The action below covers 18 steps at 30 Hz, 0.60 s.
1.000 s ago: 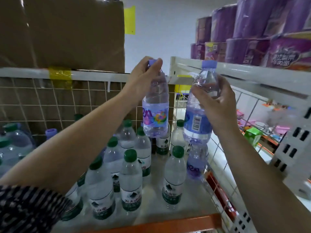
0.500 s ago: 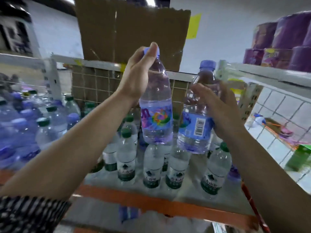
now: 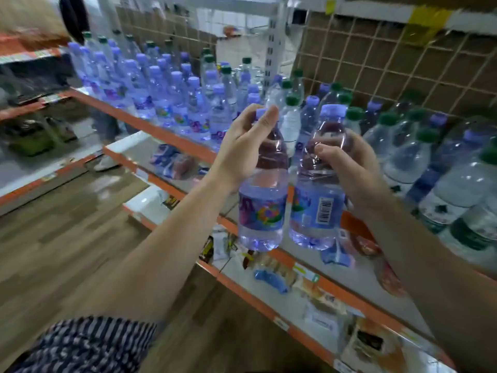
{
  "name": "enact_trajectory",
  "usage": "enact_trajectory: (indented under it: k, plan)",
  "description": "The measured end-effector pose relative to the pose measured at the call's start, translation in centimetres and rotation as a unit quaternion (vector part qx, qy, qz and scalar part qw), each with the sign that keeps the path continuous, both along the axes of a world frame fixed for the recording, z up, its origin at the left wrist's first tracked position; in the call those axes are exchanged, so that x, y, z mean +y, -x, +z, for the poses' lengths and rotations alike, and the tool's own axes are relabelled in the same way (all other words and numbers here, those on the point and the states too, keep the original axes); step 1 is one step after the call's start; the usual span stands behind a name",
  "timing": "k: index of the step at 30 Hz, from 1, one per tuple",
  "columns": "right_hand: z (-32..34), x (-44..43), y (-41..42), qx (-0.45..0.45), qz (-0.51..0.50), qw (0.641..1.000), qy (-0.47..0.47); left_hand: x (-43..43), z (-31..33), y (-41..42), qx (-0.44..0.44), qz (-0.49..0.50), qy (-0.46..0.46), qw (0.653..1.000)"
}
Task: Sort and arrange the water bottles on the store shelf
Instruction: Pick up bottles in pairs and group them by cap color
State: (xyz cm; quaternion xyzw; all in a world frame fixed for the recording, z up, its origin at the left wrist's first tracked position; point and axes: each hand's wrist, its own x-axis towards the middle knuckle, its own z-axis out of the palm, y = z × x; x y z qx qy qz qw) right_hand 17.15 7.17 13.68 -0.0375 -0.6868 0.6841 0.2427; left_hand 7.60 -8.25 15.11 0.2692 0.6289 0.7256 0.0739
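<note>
The store shelf (image 3: pixel 166 131), orange along its front edge, runs from the upper left to the lower right of the frame. Purple-capped bottles (image 3: pixel 164 100) crowd its upper-left stretch. Green-capped bottles (image 3: pixel 403 154) fill the right side in front of a wire grid (image 3: pixel 376 63). At centre, held in the air before the shelf, the left bottle (image 3: pixel 262 211) and the right bottle (image 3: pixel 317 211) hang upright, side by side. The left hand (image 3: pixel 242 146) has its grip clamped round the left bottle's neck, and the right hand (image 3: pixel 352 168) has its grip wrapped round the right bottle's shoulder.
</note>
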Motion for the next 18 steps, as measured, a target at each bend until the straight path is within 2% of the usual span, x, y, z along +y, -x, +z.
enact_trajectory:
  k: [2,8,13,18]
  plan:
    - [-1.3,-3.4,1.9,-0.013,0.027,0.999,0.019,-3.8,-1.5,1.0,0.016,0.018,0.033,0.999]
    - [-3.4,-11.7,7.9,-0.043,0.102,0.993,0.036,-11.7,-4.6,4.9,-0.023,0.066,0.044,0.997]
    - [-4.5,-14.8,14.8,-0.055,0.111,0.991,0.041,-15.7,-6.0,9.8,-0.048,0.102,0.025,0.993]
    - [-4.5,-17.2,22.8,-0.040,0.140,0.989,0.000,-18.4,-5.8,16.3,-0.029,0.120,0.034,0.992]
